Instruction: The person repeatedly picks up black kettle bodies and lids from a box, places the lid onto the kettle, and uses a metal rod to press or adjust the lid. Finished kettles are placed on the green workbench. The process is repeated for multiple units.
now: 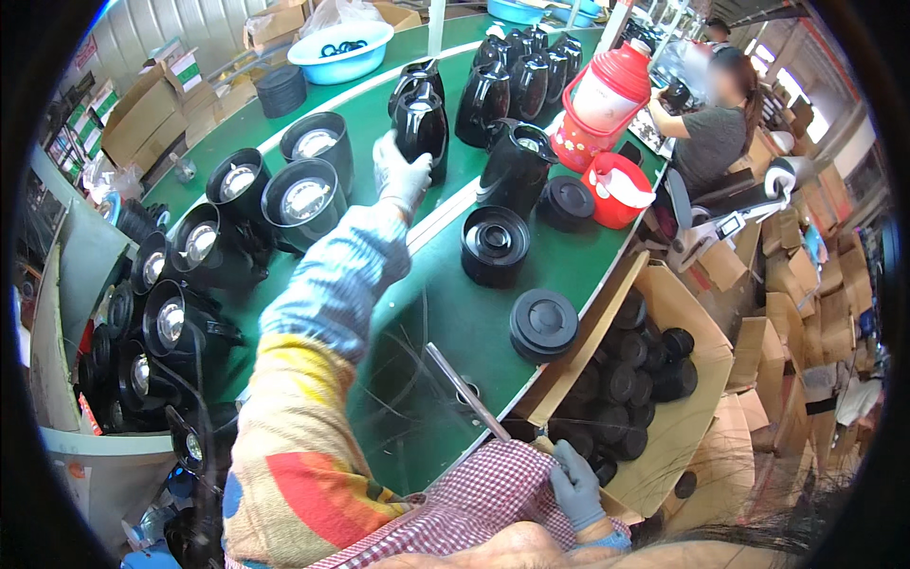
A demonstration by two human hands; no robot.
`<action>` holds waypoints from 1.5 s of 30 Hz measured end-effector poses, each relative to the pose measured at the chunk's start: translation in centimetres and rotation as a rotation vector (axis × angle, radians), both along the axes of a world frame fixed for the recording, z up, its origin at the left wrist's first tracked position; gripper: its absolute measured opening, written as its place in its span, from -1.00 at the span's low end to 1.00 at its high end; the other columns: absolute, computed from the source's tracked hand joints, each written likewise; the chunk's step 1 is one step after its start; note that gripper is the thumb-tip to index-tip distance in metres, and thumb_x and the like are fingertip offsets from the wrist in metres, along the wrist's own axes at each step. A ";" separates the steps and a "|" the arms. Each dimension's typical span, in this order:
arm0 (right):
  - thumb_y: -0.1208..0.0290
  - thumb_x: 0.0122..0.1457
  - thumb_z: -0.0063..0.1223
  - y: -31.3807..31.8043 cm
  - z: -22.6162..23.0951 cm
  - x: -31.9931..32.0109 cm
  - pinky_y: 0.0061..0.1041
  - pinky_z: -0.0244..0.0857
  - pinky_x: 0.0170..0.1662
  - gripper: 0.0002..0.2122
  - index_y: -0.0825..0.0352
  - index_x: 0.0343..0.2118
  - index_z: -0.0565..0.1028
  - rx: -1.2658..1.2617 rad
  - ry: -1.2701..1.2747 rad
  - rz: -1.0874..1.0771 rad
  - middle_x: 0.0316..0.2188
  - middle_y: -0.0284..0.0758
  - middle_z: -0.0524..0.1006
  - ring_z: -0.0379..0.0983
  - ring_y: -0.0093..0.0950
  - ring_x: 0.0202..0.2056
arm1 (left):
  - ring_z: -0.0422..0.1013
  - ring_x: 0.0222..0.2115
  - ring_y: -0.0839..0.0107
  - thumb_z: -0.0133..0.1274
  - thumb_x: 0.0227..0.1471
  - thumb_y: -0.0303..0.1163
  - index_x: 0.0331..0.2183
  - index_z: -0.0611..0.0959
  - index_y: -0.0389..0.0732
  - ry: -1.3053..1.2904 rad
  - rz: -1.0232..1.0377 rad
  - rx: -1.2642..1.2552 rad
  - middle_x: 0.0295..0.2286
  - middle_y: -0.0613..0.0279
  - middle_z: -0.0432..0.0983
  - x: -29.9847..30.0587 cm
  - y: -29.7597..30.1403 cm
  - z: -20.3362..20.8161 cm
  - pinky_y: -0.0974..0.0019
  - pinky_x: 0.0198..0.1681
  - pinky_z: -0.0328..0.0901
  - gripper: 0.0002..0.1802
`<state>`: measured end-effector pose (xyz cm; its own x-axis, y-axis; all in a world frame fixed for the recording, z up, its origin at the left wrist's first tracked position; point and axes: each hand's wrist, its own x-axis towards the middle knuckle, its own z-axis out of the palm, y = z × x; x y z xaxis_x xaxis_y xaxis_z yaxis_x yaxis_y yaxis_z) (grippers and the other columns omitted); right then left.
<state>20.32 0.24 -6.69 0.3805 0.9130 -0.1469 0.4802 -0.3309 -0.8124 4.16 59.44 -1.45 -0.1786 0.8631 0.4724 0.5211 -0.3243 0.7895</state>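
My left hand (pixel 400 176), in a grey glove, reaches across the green table and grips a glossy black jug (pixel 420 128) low on its body. Another dark jug (pixel 408 83) stands just behind that one. My right hand (pixel 575 486), also gloved, rests low beside my checked apron (pixel 493 488) and the carton's near edge, fingers loosely extended, with nothing visible in it. Between the hands stand an open-topped black jug (pixel 515 171), a black part with a round stepped centre (pixel 495 247) and a flat round black lid (pixel 543 324).
Several black jugs with silvery insides (pixel 305 194) line the left side. A cardboard carton (pixel 692 417) of black caps adjoins the right edge. A red-and-white jug (pixel 602 104), a red container (pixel 618 190) and a blue basin (pixel 339 52) stand farther off. A co-worker (pixel 716 123) sits beyond.
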 end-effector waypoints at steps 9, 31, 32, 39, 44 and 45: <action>0.56 0.26 0.03 -5.1 0.6 1.1 -0.42 0.40 0.12 -0.54 0.45 0.24 0.37 0.076 0.219 -0.263 0.02 -0.12 0.56 0.53 -0.39 0.01 | 0.29 0.18 0.12 0.11 0.11 -0.16 0.12 0.60 -0.11 1.294 0.115 -0.602 0.12 0.07 0.45 -12.2 2.2 13.9 -0.03 0.23 0.11 -0.45; 0.36 0.37 -0.02 -1.5 17.6 -0.3 -0.40 0.19 0.27 -0.47 0.43 0.34 0.22 0.535 -0.029 -0.072 0.29 -0.08 0.30 0.27 -0.33 0.27 | 0.53 -0.21 -0.03 0.12 -0.10 -0.41 -0.24 0.61 -0.31 0.812 -1.061 0.577 -0.10 -0.11 0.52 -2.0 -38.2 21.0 0.10 -0.17 0.47 -0.70; 0.29 0.39 -0.03 -1.8 18.4 -0.3 -0.41 0.17 0.28 -0.46 0.44 0.34 0.20 0.503 -0.013 -0.123 0.29 -0.07 0.30 0.27 -0.32 0.27 | 0.54 -0.27 0.01 0.10 -0.09 -0.39 -0.24 0.61 -0.33 0.905 -1.117 0.511 -0.14 -0.11 0.53 -0.6 -41.5 19.6 0.13 -0.22 0.47 -0.68; 0.52 0.23 -0.05 -11.6 8.6 2.9 -0.45 0.18 0.28 -0.52 0.54 0.21 0.35 0.243 0.363 -0.108 0.17 -0.15 0.46 0.38 -0.37 0.18 | 0.60 -0.41 0.12 0.09 -0.02 -0.30 -0.39 0.74 -0.27 1.139 -1.584 0.328 -0.37 -0.05 0.64 4.2 -59.1 11.8 0.14 -0.41 0.47 -0.74; 0.47 0.27 -0.03 -16.8 2.2 2.0 -0.44 0.13 0.34 -0.44 0.44 0.33 0.23 0.079 0.741 -0.017 0.27 -0.19 0.36 0.32 -0.35 0.24 | 0.64 -0.34 0.11 0.03 0.08 -0.31 -0.37 0.74 -0.31 1.319 -1.693 0.251 -0.35 -0.04 0.66 4.1 -65.4 6.1 0.11 -0.37 0.48 -0.71; 0.47 0.27 -0.03 -17.0 2.0 1.4 -0.43 0.13 0.33 -0.43 0.44 0.34 0.22 0.078 0.793 -0.024 0.27 -0.19 0.36 0.31 -0.35 0.24 | 0.63 -0.34 0.09 0.03 0.08 -0.30 -0.37 0.74 -0.31 1.361 -1.731 0.274 -0.35 -0.04 0.66 4.1 -65.6 4.9 0.09 -0.37 0.48 -0.70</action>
